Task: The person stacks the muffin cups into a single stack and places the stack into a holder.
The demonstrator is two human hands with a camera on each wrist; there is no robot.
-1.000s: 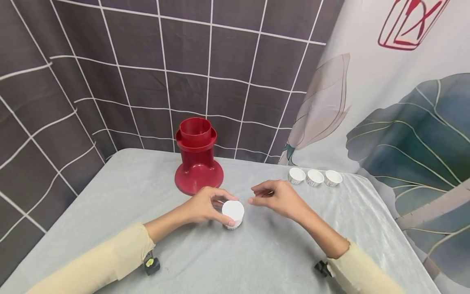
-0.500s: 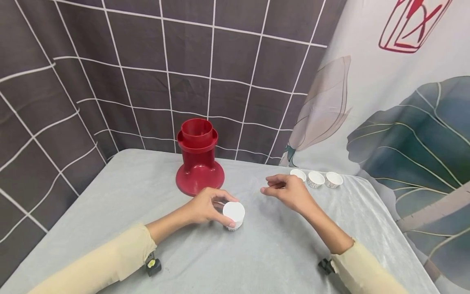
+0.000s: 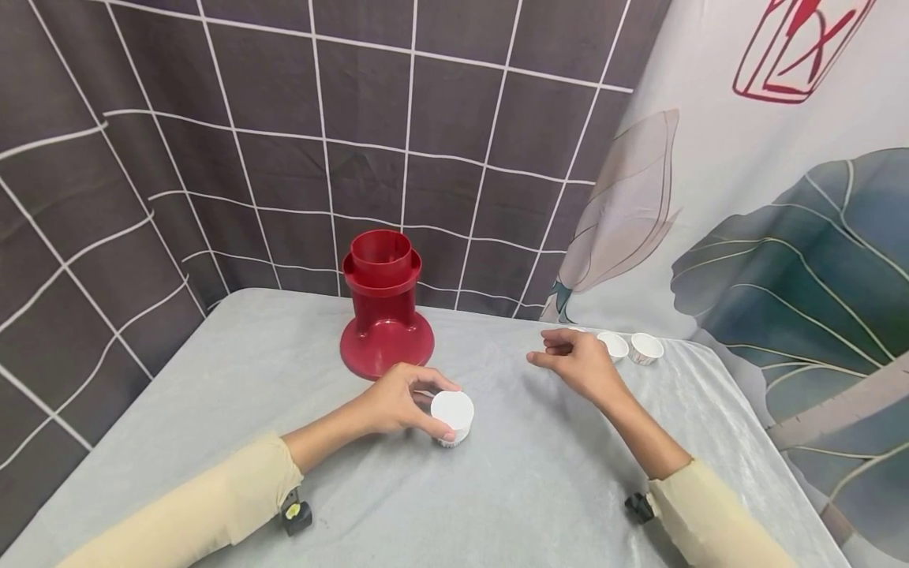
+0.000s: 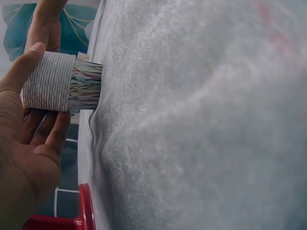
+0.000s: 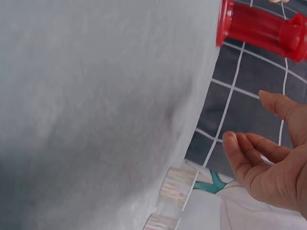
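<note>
Gray cloth-covered table. Left hand pinches upright cup stack. Right hand nearer loose cups, thumb parted from fingers, nothing held; cups just beyond knuckles.

A dark grey, white-gridded cloth backdrop meets a white leaf-printed curtain. Below is a pale grey cloth-covered table.

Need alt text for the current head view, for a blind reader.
A person's left hand grips a stack of white paper cups on a gray-clothed table, with a red stand farther back. The right hand, holding nothing, partly hides a row of white cups.
</note>
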